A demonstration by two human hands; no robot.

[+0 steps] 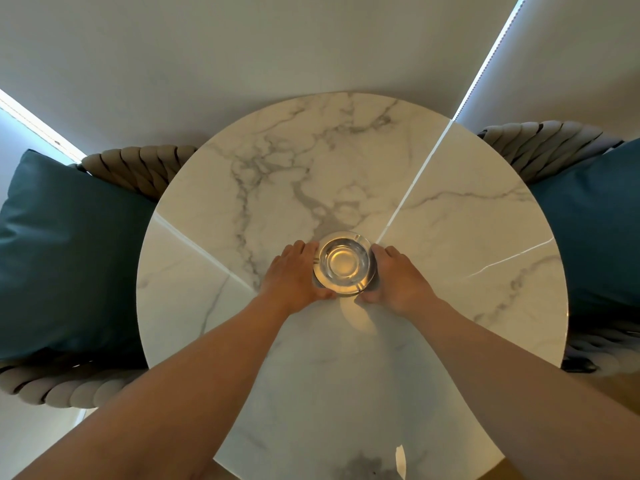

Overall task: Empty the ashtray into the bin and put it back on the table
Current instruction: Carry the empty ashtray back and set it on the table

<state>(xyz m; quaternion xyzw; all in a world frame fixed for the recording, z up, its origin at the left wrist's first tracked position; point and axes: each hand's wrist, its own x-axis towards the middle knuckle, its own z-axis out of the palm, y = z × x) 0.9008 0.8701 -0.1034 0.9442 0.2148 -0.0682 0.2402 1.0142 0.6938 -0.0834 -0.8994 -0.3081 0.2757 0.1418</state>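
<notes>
1. head view: my left hand (294,275) and right hand (398,278) cup the glass ashtray (344,262) from both sides, fingers curled against its rim, near the middle of the round table (467,220).
2. it looks empty, so i judge this the putting-back step; next i need only let go gently. no bin in sight.

ok so my ashtray (344,263): round clear glass, upright, looks empty, sitting mid-frame on the white marble surface (450,237).
</notes>
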